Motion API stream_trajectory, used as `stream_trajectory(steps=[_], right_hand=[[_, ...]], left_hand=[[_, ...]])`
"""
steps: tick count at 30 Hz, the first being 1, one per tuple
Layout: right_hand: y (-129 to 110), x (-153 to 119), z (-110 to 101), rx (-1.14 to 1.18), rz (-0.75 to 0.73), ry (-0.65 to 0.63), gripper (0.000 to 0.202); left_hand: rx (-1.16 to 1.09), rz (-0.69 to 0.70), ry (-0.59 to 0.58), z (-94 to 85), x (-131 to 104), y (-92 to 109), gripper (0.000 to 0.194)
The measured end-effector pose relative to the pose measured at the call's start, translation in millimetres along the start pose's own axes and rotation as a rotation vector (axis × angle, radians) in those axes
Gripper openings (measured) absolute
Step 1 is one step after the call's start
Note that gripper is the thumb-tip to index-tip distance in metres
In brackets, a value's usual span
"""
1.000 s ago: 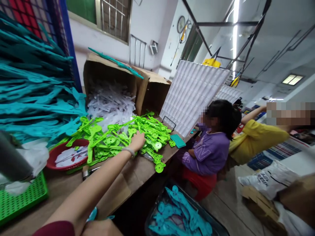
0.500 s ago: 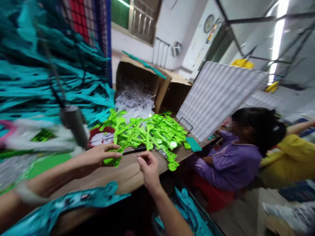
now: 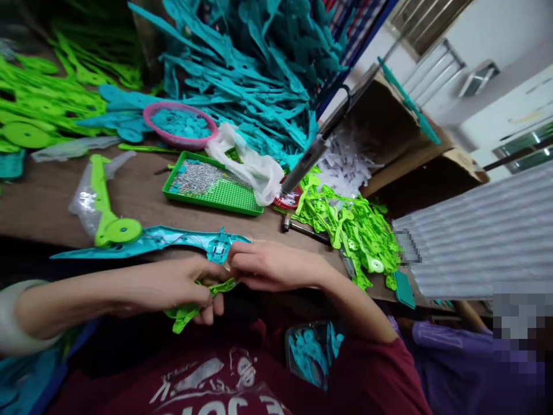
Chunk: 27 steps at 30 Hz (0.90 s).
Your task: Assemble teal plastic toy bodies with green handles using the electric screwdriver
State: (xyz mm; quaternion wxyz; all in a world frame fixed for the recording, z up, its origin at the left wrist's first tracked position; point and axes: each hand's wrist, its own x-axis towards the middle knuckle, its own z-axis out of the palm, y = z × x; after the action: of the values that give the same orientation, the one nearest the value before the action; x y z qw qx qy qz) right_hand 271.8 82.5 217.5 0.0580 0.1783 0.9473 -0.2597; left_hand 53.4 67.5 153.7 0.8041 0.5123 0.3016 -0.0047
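Note:
My left hand is closed around a bright green plastic part, low in front of my body. My right hand meets it, fingers pinched at the right end of that green part; whether a smaller thing is between the fingertips is hidden. Just behind both hands, a long teal plastic piece lies along the table's front edge, with thin wires inside it. A green part with a round disc rests against its left half.
A green tray of small metal pieces, a pink basket of teal bits, and a standing grey tool are behind. Green parts lie right, teal parts are heaped behind. A person in purple sits at right.
The view has swung left and down. My right hand has come across to my left hand and now touches the green part, which my left hand has brought down in front of my body.

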Motion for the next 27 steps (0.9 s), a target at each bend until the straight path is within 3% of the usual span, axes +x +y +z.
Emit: stream_trajectory(steps=[6,11,16,22,27], right_hand=[[5.5,28.3,-5.2,0.055,-0.066,-0.161,0.008],[3.6,35.1,-2.8,0.054,-0.074,-0.155,0.01],[6.4,37.6,0.9,0.108,-0.067,-0.141,0.008],[20.7,34.2,10.4,0.246,0.028,-0.065,0.01],[27.0,23.5,20.2,0.141,0.277,0.208,0.023]], left_hand=[[-0.142,-0.032,-0.003,-7.8,-7.7,-8.2,0.017],[-0.022,-0.006,0.004,-9.1,-5.1,-13.9,0.032],[0.079,0.043,0.051,-6.8,3.4,-17.3,0.034],[0.05,0.108,0.195,-0.3,22.0,-37.6,0.033],[-0.191,0.148,0.236,1.1,33.4,-42.8,0.035]])
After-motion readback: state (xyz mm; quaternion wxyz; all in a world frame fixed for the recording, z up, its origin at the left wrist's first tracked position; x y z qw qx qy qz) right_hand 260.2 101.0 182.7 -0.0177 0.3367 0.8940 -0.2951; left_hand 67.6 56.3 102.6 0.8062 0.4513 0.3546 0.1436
